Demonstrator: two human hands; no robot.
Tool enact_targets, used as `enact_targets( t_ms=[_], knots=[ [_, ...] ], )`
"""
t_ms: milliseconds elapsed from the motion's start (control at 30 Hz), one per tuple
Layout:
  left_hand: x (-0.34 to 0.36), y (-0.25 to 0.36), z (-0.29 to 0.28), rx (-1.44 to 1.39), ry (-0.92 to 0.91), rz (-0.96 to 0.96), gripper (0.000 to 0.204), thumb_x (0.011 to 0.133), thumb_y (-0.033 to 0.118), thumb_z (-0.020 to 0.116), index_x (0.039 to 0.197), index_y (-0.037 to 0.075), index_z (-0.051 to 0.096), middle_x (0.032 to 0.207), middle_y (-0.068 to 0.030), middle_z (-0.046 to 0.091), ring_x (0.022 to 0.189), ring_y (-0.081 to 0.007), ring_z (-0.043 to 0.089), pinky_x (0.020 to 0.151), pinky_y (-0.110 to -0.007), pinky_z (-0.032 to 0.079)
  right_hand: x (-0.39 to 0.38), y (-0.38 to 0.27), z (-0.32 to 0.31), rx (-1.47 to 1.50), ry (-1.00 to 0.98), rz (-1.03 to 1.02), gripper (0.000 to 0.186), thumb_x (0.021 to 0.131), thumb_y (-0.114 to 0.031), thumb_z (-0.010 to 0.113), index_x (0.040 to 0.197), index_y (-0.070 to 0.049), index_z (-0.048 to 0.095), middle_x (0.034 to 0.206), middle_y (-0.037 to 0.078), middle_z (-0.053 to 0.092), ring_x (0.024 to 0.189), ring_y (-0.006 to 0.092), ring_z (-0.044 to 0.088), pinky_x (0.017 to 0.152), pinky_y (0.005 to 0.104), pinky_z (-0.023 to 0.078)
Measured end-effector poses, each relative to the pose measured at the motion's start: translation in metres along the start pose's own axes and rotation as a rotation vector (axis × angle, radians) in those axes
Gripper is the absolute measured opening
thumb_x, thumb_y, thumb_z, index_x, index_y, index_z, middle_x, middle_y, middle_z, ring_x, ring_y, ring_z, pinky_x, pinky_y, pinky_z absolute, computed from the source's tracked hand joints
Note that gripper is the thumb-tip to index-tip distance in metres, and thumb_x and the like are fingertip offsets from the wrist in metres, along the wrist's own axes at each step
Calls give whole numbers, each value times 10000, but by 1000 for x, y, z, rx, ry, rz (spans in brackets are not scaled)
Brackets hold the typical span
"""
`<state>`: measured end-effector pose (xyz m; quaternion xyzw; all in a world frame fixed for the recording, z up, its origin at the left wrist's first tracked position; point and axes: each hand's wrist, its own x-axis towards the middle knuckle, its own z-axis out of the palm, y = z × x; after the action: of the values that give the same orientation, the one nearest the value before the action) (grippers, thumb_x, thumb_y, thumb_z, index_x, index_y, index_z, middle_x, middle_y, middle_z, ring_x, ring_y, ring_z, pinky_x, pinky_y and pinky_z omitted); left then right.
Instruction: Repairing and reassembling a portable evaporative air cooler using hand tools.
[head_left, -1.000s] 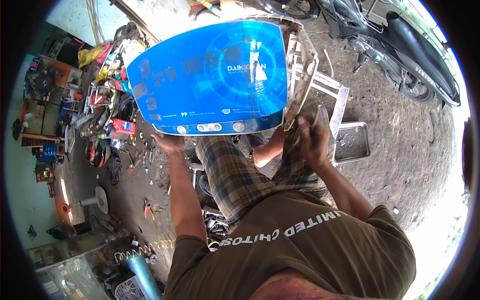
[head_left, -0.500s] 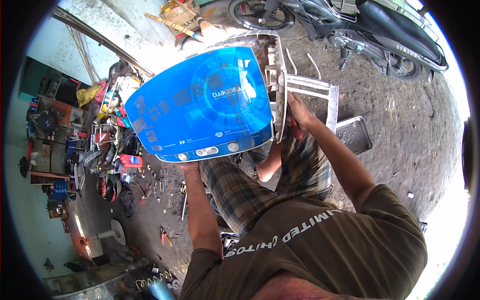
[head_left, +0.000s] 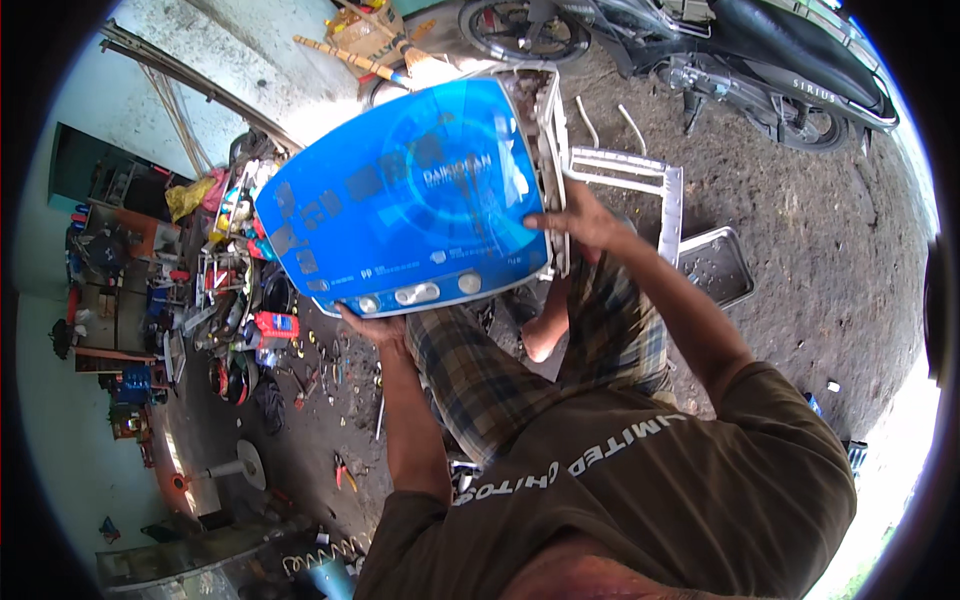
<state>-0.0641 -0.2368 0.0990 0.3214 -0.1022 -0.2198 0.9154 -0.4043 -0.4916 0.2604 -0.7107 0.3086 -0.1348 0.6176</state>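
Observation:
A large appliance casing [head_left: 400, 190] with a glossy blue face is propped over my knees, tilted. White knobs line its near edge, and its right side shows an off-white frame that looks open. My left hand [head_left: 375, 327] grips the near left edge; the thumb lies by a knob and the other fingers are hidden beneath. At the right edge my right hand [head_left: 585, 218] is closed round the rim, with its thumb on the blue face and its other fingers mostly out of sight. Just beyond that hand is a white plastic frame [head_left: 672, 210].
A metal tray [head_left: 735, 262] lies on the floor at right. The motorbike [head_left: 740, 70] stands at the far right. Tools and bottles, among them a red bottle [head_left: 275, 328], are heaped at left. Pliers [head_left: 343, 472] and a white round-based stand [head_left: 250, 464] are nearer.
My right hand has shifted from behind the right edge, where something red showed beneath it, to gripping the rim with its thumb on the face. The left thumb now shows on the casing.

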Motion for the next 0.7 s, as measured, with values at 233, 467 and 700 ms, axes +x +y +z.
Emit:
enact_targets(
  t_ms=[233, 467, 700],
  knots=[
    [-4, 18, 50, 40, -43, -49, 859, 950, 703, 481, 1604, 176, 302, 1631, -125, 345, 1478, -397, 343, 1191, -635, 288, 21, -39, -26, -153, 129, -150, 1011, 731, -636, 846, 1360, 94, 541, 1012, 228, 665, 1000, 324, 649, 879, 435, 519],
    [-21, 51, 102, 72, -127, -184, 887, 891, 709, 574, 1588, 222, 322, 1627, -135, 335, 1468, -447, 335, 1053, -797, 333, 55, -65, -55, -232, 155, -451, 855, 777, -661, 781, 1214, 65, 665, 894, 186, 699, 654, 239, 649, 632, 348, 526],
    [-40, 82, 145, 83, -70, -200, 915, 875, 749, 545, 1594, 233, 308, 1639, -186, 283, 1463, -528, 293, 996, -881, 294, 29, -138, -66, 251, -56, -395, 726, 936, -294, 736, 1492, 31, 402, 1253, 182, 646, 1084, 290, 651, 918, 387, 560]
  ],
)
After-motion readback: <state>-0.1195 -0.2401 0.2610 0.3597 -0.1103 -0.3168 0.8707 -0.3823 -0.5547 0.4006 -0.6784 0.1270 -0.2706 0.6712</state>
